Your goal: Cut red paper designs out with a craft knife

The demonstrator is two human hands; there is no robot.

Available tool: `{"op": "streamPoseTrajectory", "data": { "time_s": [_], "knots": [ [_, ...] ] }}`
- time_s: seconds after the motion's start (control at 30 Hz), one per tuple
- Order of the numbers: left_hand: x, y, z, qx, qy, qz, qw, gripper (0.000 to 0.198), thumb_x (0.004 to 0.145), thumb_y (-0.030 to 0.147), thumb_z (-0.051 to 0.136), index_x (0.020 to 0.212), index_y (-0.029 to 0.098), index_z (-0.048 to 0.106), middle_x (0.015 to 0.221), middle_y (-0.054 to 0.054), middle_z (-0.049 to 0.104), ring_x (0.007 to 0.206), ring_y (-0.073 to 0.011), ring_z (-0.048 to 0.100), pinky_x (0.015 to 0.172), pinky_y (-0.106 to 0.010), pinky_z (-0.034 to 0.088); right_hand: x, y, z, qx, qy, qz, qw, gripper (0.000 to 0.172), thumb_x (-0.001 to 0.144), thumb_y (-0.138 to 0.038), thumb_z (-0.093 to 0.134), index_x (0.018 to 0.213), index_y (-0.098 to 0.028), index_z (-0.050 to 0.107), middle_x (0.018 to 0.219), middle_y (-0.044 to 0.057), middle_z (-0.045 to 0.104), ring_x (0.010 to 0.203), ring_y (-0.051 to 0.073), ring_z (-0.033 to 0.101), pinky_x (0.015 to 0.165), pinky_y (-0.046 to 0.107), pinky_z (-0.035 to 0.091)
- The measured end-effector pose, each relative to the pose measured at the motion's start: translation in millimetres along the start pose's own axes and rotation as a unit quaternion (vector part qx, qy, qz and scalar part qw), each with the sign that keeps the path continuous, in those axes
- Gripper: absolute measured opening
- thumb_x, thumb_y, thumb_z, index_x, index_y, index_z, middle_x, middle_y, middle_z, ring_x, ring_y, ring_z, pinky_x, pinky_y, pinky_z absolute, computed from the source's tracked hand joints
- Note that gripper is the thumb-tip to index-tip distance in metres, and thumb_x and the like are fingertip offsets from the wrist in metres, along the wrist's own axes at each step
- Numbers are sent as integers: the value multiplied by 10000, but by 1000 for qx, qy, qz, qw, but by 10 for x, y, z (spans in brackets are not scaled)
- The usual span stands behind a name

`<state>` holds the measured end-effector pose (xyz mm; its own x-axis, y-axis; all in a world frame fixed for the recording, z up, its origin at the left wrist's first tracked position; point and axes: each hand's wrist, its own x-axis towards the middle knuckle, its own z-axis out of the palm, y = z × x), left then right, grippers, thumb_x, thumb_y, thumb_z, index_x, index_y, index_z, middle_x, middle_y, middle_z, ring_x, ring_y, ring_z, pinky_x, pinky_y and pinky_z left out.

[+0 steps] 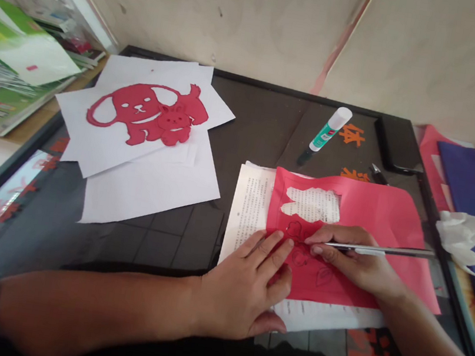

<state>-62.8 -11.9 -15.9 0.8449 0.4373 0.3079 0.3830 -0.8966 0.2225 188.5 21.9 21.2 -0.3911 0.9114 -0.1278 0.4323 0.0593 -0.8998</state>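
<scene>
Red paper (396,219) over printed sheets (245,203), right side of table (261,140). Left hand (243,289) spread, pressing paper, grasping nothing. Right hand (361,271) pinching slim silver pen-like tool (405,251) near tip. Best: left fingers clear of tip, drawn outlines (323,276) followed slowly.

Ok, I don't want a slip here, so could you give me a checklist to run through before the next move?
1. Red paper steadied: ok, the left hand rests on its left part.
2. Pen-like tool held: ok, in the right hand.
3. Tool's tip, blade or nib: cannot tell, too small to make out.
4. Left fingertips well clear of that tip: not ok, they look close beside it.
5. Backing in place: ok, printed sheets lie under the paper.
6. Glue stick out of the way: ok, it stands apart from the paper.
</scene>
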Motion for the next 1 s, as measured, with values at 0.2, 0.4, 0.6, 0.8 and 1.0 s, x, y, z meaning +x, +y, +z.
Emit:
{"op": "streamPoseTrajectory", "data": {
  "time_s": [0.2,0.4,0.6,0.8,1.0],
  "knots": [
    [0,0,-5,2,-5,2,1000,699,915,677,451,1239,64,544,1446,-297,433,1390,-442,352,1123,-584,292,-4,13,0,-15,-3,-2,1000,153,876,-346,673,876,-212,747,762,30,734,694,149,683,631,260,558],
    [2,-2,-6,4,1,1,1000,686,919,672,448,1237,73,549,1442,-288,443,1398,-427,347,1124,-584,296,-1,15,-7,-31,-4,-15,999,157,883,-337,658,869,-209,748,769,37,737,690,161,680,632,282,561],
    [0,-1,-13,2,2,1,1000,687,926,666,440,1229,60,553,1429,-302,448,1377,-445,377,1123,-587,311,3,30,-14,-35,-9,-29,999,147,883,-333,659,857,-217,746,810,39,743,728,168,683,672,292,561],
    [-6,11,-19,1,-8,-3,1000,678,936,650,439,1250,58,541,1447,-308,422,1383,-454,367,1127,-586,313,3,28,-29,-21,-16,-23,999,134,892,-324,656,851,-225,737,789,28,733,710,162,676,657,282,547],
    [-9,17,-13,-1,-7,-2,1000,681,938,654,429,1254,60,535,1454,-313,410,1386,-453,361,1118,-586,322,-5,17,-37,-17,-16,-12,1000,143,896,-324,653,836,-214,725,778,28,722,705,159,666,651,283,544]
  ]
}}
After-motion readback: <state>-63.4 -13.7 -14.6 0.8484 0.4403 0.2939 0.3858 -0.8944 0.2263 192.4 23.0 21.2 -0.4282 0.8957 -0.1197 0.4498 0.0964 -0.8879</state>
